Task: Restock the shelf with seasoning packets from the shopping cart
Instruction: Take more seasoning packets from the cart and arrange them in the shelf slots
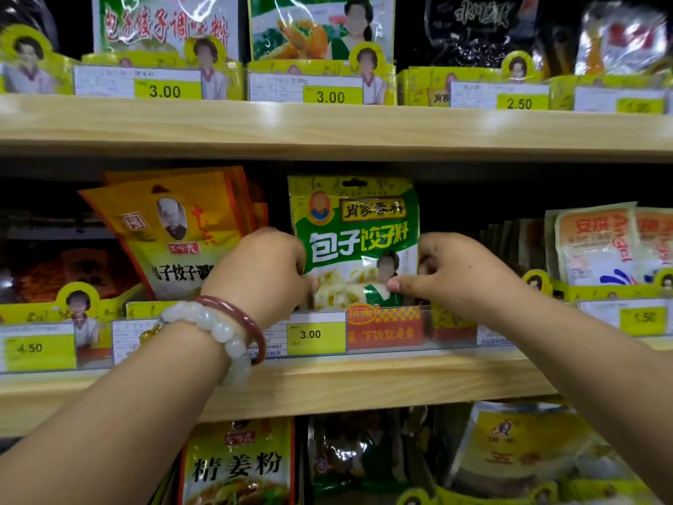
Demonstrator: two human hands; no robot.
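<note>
Left hand: the left hand (271,271) has its fingers curled, thumb and fingertips pinching the lower left edge of the green packet (358,235). Two bracelets (222,329) sit on that wrist.
Right hand: the right hand (453,277) mirrors it, fingers curled, thumb pressed on the packet's lower right corner. Neither hand holds anything else.
Packet: it stands upright between the two hands, long axis vertical, face toward the camera, its bottom edge dipping behind the front rail (386,328) of the middle shelf (327,380).
Key relation: the packet lies straight ahead of both hands, and both look about equally near it. Its slot is directly below and behind, above the 3.00 tag (315,335), so the coming move is likely a short push down and back.
Neighbours: orange packets (174,231) lean just beside it on the left. To the right is a dark gap, then pale packets (601,246) well apart.
Depth: whether more green packets stand behind it cannot be told.
Cart: not in view.
</note>
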